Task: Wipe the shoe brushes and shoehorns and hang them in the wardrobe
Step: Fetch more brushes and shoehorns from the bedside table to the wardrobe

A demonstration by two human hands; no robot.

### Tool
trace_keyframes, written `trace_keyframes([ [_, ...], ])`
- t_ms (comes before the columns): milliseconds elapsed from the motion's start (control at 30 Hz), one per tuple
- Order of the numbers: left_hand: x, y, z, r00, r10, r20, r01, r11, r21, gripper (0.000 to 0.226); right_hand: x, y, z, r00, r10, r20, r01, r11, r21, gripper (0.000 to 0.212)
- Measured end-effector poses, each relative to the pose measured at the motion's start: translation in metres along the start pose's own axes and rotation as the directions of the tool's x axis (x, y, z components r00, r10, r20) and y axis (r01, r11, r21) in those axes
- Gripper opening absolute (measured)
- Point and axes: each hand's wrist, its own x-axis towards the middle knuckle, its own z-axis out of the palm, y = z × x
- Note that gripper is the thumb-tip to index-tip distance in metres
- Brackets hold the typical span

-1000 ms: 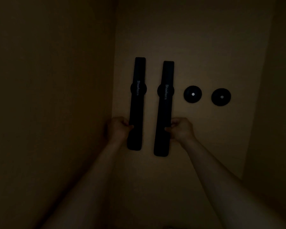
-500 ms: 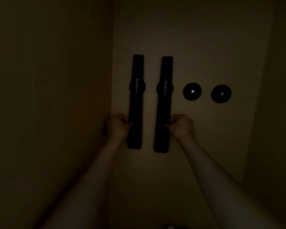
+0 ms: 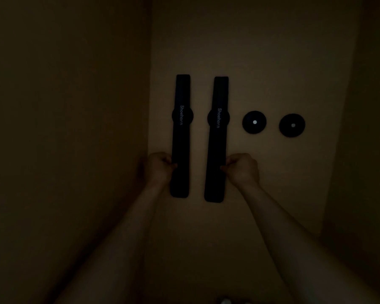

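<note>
Dim wardrobe interior, tan back panel (image 3: pixel 272 62) straight ahead, a side wall (image 3: pixel 64 128) closing in at 9 o'clock and another side wall (image 3: pixel 371 150) at 3 o'clock. Two black shoehorns hang upright and side by side on the back panel, each printed "Shoehorn" and each lying over a round mount at mid-length: left shoehorn (image 3: pixel 181 132) just beside the 9 o'clock corner, right shoehorn (image 3: pixel 217 139) near it with a narrow strip of panel between them. Two bare round black wall mounts toward 3 o'clock: one mount (image 3: pixel 254 122) with a bright centre dot, the far mount (image 3: pixel 292 125) with a duller dot, set apart from each other and short of the right wall. Open panel above and below the row. Left hand (image 3: pixel 158 168) curled, fingers pinching the left shoehorn's lower outer edge. Right hand (image 3: pixel 241 168) curled likewise, pinching the right shoehorn's lower outer edge. Two forearms reach up from 6 o'clock.
</note>
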Motion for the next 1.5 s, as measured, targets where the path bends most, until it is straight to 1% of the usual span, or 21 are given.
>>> trace_keyframes([
  [100,0.0,0.001,-0.001,1.0,-0.015,-0.012,0.016,1.0,0.018,0.04,0.0,-0.001,0.0,1.0,0.011,0.002,-0.011,1.0,0.006,0.027],
  [167,0.0,0.002,-0.002,1.0,-0.026,-0.01,0.026,0.999,0.018,0.038,0.0,-0.002,-0.001,1.0,0.016,-0.002,-0.016,1.0,0.001,0.029],
  [333,-0.005,0.004,-0.006,1.0,-0.023,0.0,0.023,0.998,0.059,0.035,-0.001,-0.002,-0.002,1.0,0.006,0.0,-0.006,1.0,-0.009,0.025],
  [367,-0.007,0.006,-0.006,1.0,-0.019,0.001,0.019,0.998,0.061,0.032,-0.001,-0.002,-0.003,1.0,0.009,0.003,-0.009,1.0,-0.012,0.022],
  [433,-0.012,0.011,-0.009,1.0,-0.008,-0.002,0.008,0.995,0.099,0.017,-0.001,-0.002,-0.005,1.0,0.016,0.009,-0.016,1.0,-0.019,0.011],
  [467,-0.015,0.014,-0.011,1.0,0.017,-0.014,-0.015,0.99,0.142,0.019,-0.003,-0.002,-0.007,1.0,0.016,0.013,-0.016,1.0,-0.022,0.013],
  [500,-0.018,0.017,-0.011,0.998,0.06,-0.027,-0.054,0.981,0.189,0.027,-0.004,-0.002,-0.009,1.0,0.017,0.015,-0.016,1.0,-0.024,0.019],
  [533,-0.021,0.021,-0.013,0.992,0.117,-0.044,-0.104,0.967,0.235,0.033,-0.006,-0.003,-0.011,1.0,0.016,0.012,-0.016,1.0,-0.027,0.022],
  [600,-0.029,0.032,-0.016,0.964,0.254,-0.072,-0.218,0.92,0.325,0.038,-0.011,-0.005,-0.016,1.0,-0.002,-0.005,0.001,0.998,-0.056,0.02],
  [667,-0.037,0.044,-0.018,0.93,0.366,-0.047,-0.316,0.856,0.408,0.044,-0.016,-0.006,-0.021,1.0,-0.016,-0.017,0.014,0.994,-0.109,0.022],
  [700,-0.041,0.049,-0.018,0.917,0.399,-0.023,-0.349,0.828,0.439,0.047,-0.018,-0.007,-0.024,1.0,-0.02,-0.016,0.017,0.991,-0.135,0.026],
  [800,-0.055,0.059,-0.019,0.896,0.442,0.044,-0.408,0.779,0.477,0.052,-0.031,-0.008,-0.032,1.0,-0.024,-0.003,0.023,0.984,-0.175,0.037],
  [933,-0.074,0.06,-0.012,0.899,0.415,0.137,-0.426,0.76,0.49,0.05,-0.057,-0.005,-0.041,0.999,-0.019,0.028,0.026,0.953,-0.303,0.053],
  [1033,-0.092,0.06,-0.002,0.902,0.385,0.195,-0.43,0.775,0.463,0.048,-0.078,0.001,-0.049,0.997,0.038,0.065,-0.009,0.92,-0.392,0.061],
  [1133,-0.113,0.06,0.007,0.902,0.335,0.272,-0.427,0.785,0.45,0.053,-0.101,0.009,-0.059,0.991,0.1,0.091,-0.047,0.888,-0.458,0.065],
  [1267,-0.142,0.06,0.006,0.894,0.239,0.378,-0.41,0.778,0.476,0.061,-0.128,0.017,-0.076,0.978,0.17,0.118,-0.089,0.859,-0.504,0.068],
  [1367,-0.16,0.065,-0.004,0.883,0.173,0.436,-0.403,0.755,0.518,0.067,-0.145,0.02,-0.088,0.974,0.18,0.135,-0.085,0.851,-0.519,0.069],
  [1500,-0.191,0.077,-0.023,0.877,0.094,0.471,-0.378,0.739,0.557,0.072,-0.171,0.02,-0.105,0.973,0.173,0.156,-0.069,0.852,-0.52,0.068],
])
